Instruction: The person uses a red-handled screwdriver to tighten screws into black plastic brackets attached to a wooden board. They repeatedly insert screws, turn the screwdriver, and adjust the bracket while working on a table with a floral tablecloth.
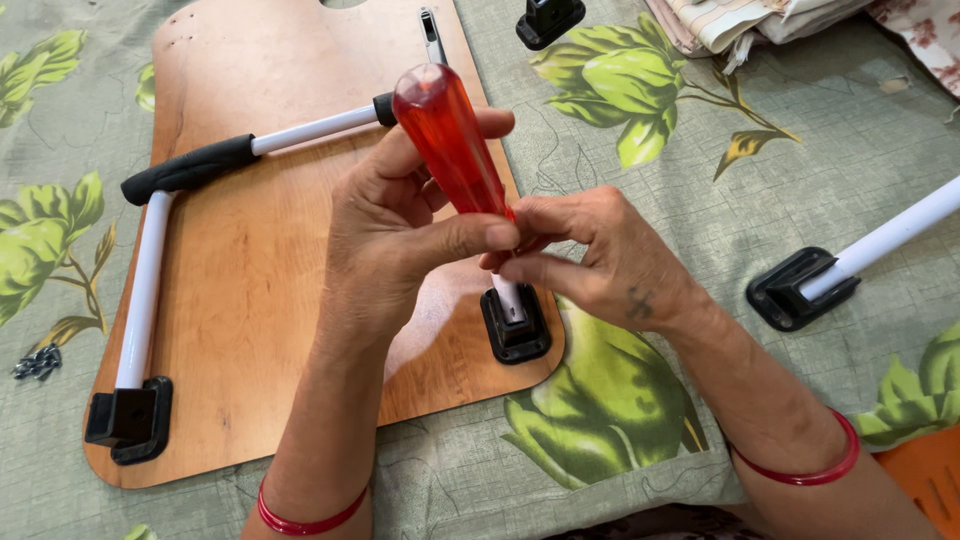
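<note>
A green leaf-patterned cloth (800, 180) is spread over the surface, and a wooden board (250, 270) is laid on it with a white tubular leg frame (145, 290) fitted in black brackets. Above the board's right edge, a screwdriver with a red translucent handle (445, 135) is held upright, handle uppermost. The left hand (390, 240) is wrapped around the handle, while the right hand (590, 260) is pinched with its fingers (530, 265) at the handle's lower end. A small heap of dark screws (38, 362) is seen at the far left.

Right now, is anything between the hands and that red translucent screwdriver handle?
No. The left hand wraps the red translucent screwdriver handle directly, and the right hand pinches its lower end. Below them, the black plastic foot bracket on the wooden board sits uncovered except by the hands themselves.
</note>
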